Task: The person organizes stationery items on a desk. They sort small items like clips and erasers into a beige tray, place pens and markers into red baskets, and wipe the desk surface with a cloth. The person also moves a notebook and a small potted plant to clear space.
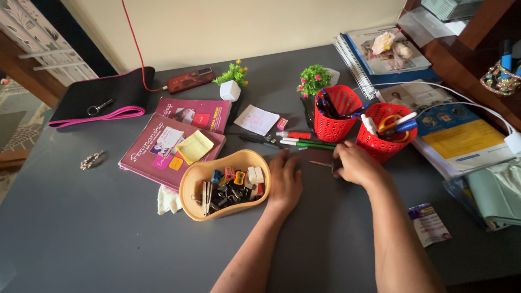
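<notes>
The right hand [355, 163] closes around thin scissors [321, 163] lying flat on the grey table [97, 239], blades pointing left. The left hand [285, 182] rests open, touching the smooth oval yellow tray [198, 176].

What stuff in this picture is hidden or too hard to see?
All in the head view:
- Thing under the right hand: a dark piece pokes out left, the hand covers the rest; the grip cannot be told.
- Bottom layer of the yellow bowl: buried under clips and erasers.
- Pens in the left red basket: lower parts hidden by its wall.
- Small shiny object at far left: too small to identify.
- Spiral notebook: partly covered by a crumpled flower.
</notes>
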